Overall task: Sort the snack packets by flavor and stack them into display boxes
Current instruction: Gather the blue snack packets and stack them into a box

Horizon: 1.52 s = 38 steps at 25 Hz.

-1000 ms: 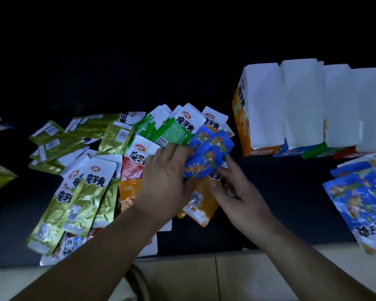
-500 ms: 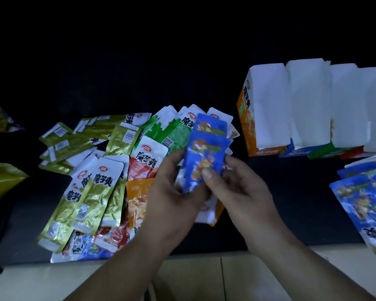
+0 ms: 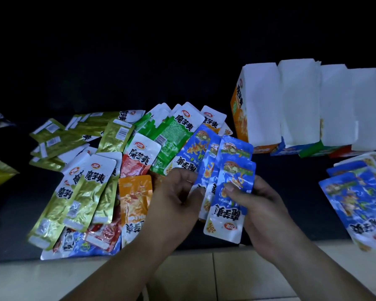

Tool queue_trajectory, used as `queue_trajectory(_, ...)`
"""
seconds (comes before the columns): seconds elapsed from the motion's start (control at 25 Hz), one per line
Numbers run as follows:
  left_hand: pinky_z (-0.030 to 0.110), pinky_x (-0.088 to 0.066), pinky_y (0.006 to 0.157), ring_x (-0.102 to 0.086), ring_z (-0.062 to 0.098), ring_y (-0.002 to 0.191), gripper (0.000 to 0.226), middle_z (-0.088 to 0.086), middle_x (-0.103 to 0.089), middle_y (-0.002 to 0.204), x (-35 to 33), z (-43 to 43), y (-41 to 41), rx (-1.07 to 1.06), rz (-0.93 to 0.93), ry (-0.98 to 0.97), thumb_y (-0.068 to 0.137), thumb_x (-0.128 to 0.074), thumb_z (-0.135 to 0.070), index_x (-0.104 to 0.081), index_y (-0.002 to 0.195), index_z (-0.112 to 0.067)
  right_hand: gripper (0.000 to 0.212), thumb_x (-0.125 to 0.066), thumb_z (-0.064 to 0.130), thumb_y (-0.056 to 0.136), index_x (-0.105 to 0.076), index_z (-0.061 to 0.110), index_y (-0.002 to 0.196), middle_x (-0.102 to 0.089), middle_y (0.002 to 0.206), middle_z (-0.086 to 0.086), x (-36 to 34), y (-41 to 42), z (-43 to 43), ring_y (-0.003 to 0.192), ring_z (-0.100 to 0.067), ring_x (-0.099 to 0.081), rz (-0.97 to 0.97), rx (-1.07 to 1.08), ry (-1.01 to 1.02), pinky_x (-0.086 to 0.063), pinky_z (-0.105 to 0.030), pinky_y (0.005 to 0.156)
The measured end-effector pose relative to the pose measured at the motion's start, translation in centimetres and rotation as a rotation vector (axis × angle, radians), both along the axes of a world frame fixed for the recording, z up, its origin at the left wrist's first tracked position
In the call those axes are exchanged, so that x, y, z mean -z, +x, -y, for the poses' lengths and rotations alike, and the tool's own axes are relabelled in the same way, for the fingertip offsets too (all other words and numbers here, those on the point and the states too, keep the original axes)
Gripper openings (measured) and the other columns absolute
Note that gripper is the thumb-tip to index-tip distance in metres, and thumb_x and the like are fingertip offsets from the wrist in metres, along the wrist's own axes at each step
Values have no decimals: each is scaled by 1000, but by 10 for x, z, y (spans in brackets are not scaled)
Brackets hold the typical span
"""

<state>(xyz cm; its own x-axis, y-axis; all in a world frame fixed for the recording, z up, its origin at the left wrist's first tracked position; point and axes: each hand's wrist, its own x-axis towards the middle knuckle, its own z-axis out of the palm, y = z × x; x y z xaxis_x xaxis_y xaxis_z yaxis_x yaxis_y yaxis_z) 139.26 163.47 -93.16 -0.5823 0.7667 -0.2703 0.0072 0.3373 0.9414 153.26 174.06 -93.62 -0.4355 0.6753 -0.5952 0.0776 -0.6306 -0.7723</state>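
Right now our right hand (image 3: 263, 216) pinches the front glossy blue foil snack packet (image 3: 232, 205) under its thumb, while our left hand (image 3: 174, 198) grips the fanned blue packets (image 3: 201, 153) behind it, over the dark tabletop (image 3: 291, 192). At nine o'clock sprawls a mixed pile of gold, green, red and orange packets (image 3: 89, 177); at one o'clock stand white cardboard display boxes (image 3: 263, 109); at three o'clock lies another blue stack (image 3: 360, 205).
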Motion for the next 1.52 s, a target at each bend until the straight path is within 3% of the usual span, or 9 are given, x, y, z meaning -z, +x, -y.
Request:
queue_trajectory(0.24, 41, -55, 85, -59, 32, 110, 51, 10, -63, 121, 24, -30, -57, 179, -893, -216, 89, -73, -33, -60, 134, -13, 16, -72, 14, 93, -72, 29, 99, -78, 91, 10, 5, 15, -3, 84, -14, -76, 319, 5, 225, -57, -33, 63)
queue_trajectory(0.36, 43, -53, 85, -57, 34, 112, 76, 12, -61, 121, 30, -48, -61, 255, -854, -453, 82, -80, -45, -49, 145, -16, 16, -72, 19, 93, -69, 34, 98, -76, 89, 12, 6, 17, -6, 82, -13, -76, 360, 24, 213, -57, -33, 61)
queue_trajectory(0.56, 21, -47, 51, -67, 18, 79, 17, 4, -67, 100, 6, -34, -59, 4, -479, -207, 104, -56, -31, -64, 116, -20, 25, -66, 8, 93, -72, 32, 96, -77, 89, 9, 1, 12, -5, 76, -10, -75, 327, 10, 193, -57, -32, 66)
queue_trajectory(0.68, 18, -53, 60, -72, 11, 82, 15, -6, -77, 98, -11, -3, -38, -142, 9, -83, 106, -53, -19, -67, 110, -24, 29, -63, 3, 95, -73, 29, 104, -78, 96, 4, -7, 6, -1, 83, -16, -77, 218, -20, 191, -61, -37, 68)
queue_trajectory(0.96, 11, -51, 68, -72, 0, 84, 29, -10, -78, 100, -13, 5, 3, -57, 268, 8, 106, -46, -8, -73, 111, -18, 27, -67, 31, 90, -67, 41, 115, -77, 107, 4, 1, -2, 13, 100, -25, -74, 200, -121, 278, -59, -58, 89)
queue_trajectory(1.12, 36, -58, 91, -70, 12, 109, 26, -9, -75, 115, -13, -2, 27, 46, 211, 28, 104, -50, -34, -66, 125, -34, 29, -62, 21, 100, -65, 43, 120, -76, 112, 7, -5, 7, 3, 104, -17, -73, 193, -168, 299, -60, -53, 91)
queue_trajectory(1.28, 28, -53, 100, -61, 3, 124, 40, -18, -67, 132, -8, -21, 65, 233, 194, 77, 105, -52, -17, -51, 142, -34, 34, -60, 16, 101, -67, 41, 123, -75, 117, 6, -20, 34, -12, 110, -18, -71, 144, -224, 260, -55, -52, 100)
queue_trajectory(1.4, 21, -53, 88, -64, -2, 114, 37, -20, -68, 126, -2, -38, 94, 306, 200, 31, 106, -53, -20, -52, 136, -41, 45, -62, 9, 97, -65, 45, 123, -77, 109, 6, -26, 73, -26, 104, -17, -72, 200, -218, 298, -58, -54, 95)
queue_trajectory(1.52, 10, -48, 71, -67, -5, 95, 23, -20, -73, 108, -2, -64, 125, 482, 138, -74, 103, -57, -27, -60, 124, -38, 58, -66, 1, 94, -59, 48, 127, -75, 103, 22, -27, 118, -38, 97, -1, -71, 314, -91, 417, -60, -26, 78)
